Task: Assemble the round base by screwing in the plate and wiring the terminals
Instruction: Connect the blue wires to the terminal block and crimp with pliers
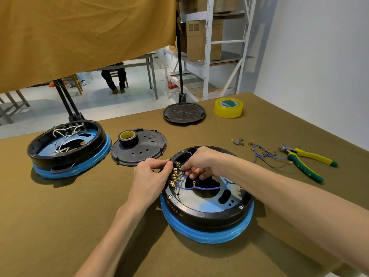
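While both hands work over the terminal block [175, 174], the round base [207, 198] sits near centre on the counter [60, 226]. Left hand [151, 176]: grip curled on the base's left rim, bracing it. Right hand [201, 162]: narrow pinch, apparently on a blue wire [201, 187] end at the brass tabs; exact contact hidden. Plate [209, 198] looks already screwed in. Judgement: keep rim steadied, seat each lug square and fully, route slack clear of the centre opening. Spare wires [263, 154] and pliers [307, 160] lie right.
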A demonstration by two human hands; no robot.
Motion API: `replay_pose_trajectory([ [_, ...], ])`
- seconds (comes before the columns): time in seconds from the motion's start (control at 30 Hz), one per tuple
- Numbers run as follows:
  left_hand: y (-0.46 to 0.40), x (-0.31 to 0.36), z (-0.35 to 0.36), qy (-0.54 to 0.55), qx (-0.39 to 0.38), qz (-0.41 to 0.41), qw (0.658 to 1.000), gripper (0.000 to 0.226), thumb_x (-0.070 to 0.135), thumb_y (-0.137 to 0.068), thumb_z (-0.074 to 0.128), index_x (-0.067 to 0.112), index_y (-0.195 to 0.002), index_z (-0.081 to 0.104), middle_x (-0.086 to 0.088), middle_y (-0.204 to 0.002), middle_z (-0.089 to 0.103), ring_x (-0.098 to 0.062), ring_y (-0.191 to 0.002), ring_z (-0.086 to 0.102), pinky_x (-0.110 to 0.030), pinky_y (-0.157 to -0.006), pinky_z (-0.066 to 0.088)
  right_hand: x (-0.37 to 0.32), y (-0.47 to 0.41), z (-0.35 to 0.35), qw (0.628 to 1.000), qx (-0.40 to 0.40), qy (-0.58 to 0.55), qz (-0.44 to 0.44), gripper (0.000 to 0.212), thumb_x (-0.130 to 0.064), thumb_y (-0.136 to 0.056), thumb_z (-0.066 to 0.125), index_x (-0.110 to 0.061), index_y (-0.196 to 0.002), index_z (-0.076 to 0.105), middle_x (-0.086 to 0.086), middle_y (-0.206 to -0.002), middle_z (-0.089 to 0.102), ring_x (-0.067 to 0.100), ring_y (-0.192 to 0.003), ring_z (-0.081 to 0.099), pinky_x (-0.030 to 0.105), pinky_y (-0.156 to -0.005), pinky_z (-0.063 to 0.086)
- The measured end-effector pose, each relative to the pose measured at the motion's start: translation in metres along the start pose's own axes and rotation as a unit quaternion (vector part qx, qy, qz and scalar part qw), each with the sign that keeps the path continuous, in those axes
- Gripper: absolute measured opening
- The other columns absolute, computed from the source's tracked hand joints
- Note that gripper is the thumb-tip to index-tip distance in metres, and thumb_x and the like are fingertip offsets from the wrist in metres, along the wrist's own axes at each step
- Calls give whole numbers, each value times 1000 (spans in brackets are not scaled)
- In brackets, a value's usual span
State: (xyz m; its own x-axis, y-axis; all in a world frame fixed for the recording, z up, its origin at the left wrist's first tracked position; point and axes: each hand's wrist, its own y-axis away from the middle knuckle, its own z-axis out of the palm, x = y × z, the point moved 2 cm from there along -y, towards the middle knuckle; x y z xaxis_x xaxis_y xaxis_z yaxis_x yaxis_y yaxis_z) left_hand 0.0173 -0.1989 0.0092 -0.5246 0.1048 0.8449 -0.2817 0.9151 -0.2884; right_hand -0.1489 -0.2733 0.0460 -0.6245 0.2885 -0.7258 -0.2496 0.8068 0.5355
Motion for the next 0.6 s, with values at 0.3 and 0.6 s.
replay_pose_trajectory([
  [0.3,5,13,-3,-67,-46,16,997,21,48,-88,76,32,-100,80,19,-83,74,6,-81,69,-19,-71,58,19,14,-4,999,-21,15,-35,17,-20,-98,68,-5,-94,72,3,-69,74,11,-53,67,18,-42,46],
  [0.6,4,25,0,-36,-167,8,985,25,37,-88,80,23,-109,81,12,-87,79,2,-83,73,-22,-75,61,42,38,-3,974,-69,-210,39,8,5,-97,63,12,-100,63,20,-71,73,20,-57,74,23,-50,57],
])
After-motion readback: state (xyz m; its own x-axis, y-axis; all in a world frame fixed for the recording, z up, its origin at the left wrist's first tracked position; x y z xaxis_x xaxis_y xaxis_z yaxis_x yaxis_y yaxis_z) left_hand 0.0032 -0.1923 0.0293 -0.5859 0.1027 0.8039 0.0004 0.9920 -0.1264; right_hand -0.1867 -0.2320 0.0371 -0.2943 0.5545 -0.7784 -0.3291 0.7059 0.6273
